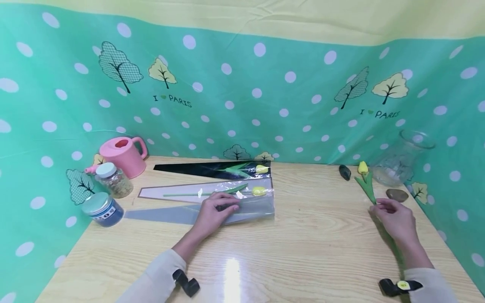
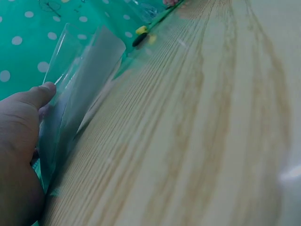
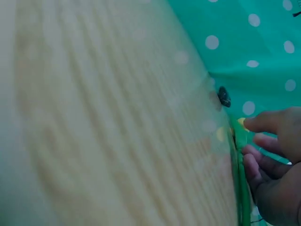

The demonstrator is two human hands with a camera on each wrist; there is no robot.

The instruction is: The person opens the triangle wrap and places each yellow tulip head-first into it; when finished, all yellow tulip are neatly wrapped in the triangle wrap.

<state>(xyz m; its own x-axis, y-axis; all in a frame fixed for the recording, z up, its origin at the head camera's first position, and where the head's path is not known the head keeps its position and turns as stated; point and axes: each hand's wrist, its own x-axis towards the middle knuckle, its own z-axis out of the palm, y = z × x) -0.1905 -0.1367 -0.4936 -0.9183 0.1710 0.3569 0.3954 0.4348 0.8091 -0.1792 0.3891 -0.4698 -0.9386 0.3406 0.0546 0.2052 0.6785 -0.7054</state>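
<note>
My left hand [image 1: 214,212] pinches the clear film of a grey flower sleeve [image 1: 163,215]; in the left wrist view the thumb lies on that film [image 2: 61,66], which stands apart from the grey backing [image 2: 96,61]. Behind it lie a white sleeve [image 1: 153,192] and a black sleeve [image 1: 185,169], each with a yellow tulip inside. At the right, my right hand [image 1: 395,219] holds a yellow artificial tulip [image 1: 366,185] by its green stem [image 3: 242,188], the bloom pointing to the back. The palm hides part of the stem.
A pink watering can [image 1: 126,158], a jar of small stones [image 1: 118,185] and a blue-filled jar [image 1: 107,214] stand at the left. A clear glass vase [image 1: 392,168] stands back right, near a black stone [image 1: 345,172] and a brown stone [image 1: 397,195]. A dotted curtain [image 1: 242,105] encloses the table.
</note>
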